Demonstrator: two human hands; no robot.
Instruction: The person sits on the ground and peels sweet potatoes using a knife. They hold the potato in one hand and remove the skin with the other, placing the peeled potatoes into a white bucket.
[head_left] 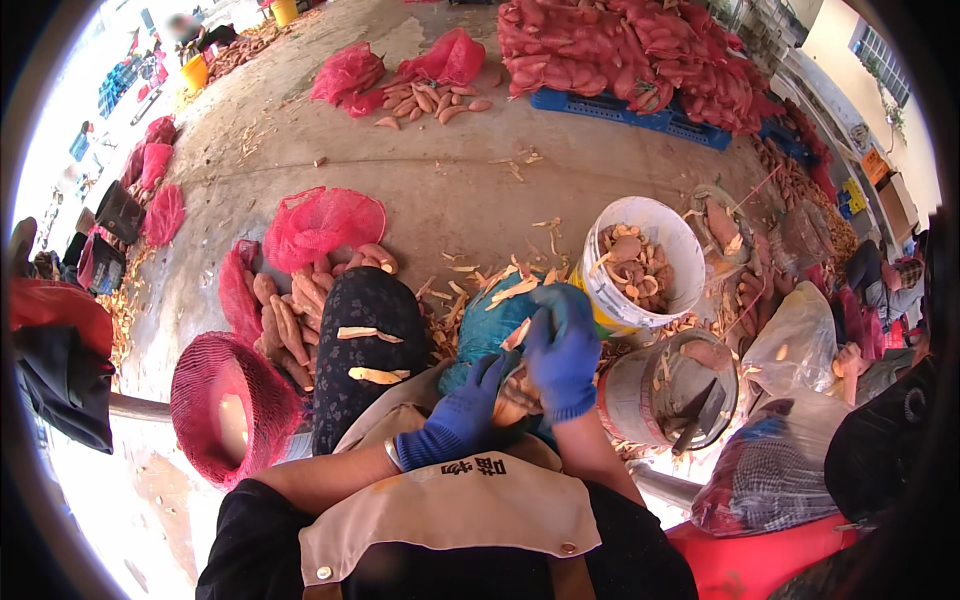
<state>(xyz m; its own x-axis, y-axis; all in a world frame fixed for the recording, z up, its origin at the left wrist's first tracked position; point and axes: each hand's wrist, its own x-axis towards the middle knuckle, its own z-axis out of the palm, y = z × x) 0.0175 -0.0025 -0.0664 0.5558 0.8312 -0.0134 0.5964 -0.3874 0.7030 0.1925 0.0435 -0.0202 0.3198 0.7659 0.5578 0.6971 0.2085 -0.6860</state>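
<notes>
Both my hands wear blue knitted gloves and meet over my lap. My left hand [462,405] is closed on a sweet potato [517,398], mostly hidden between the gloves. Just above it, my right hand [562,350] has its fingers curled; whatever they hold is hidden. A pale strip of peel [517,334] shows beside the right fingers. Below the hands a teal cloth [480,335] covers my leg, with peel strips on it. Two more peel strips [378,376] lie on my dark patterned trouser leg [362,310].
Sweet potatoes [290,325] spill from red mesh bags at the left, behind a mesh-lined basket [205,405]. To the right stand a white bucket [680,235] of sweet potato pieces and a grey bucket [640,390] with a cleaver [700,415] across it. Stacked red sacks [620,50] rise beyond.
</notes>
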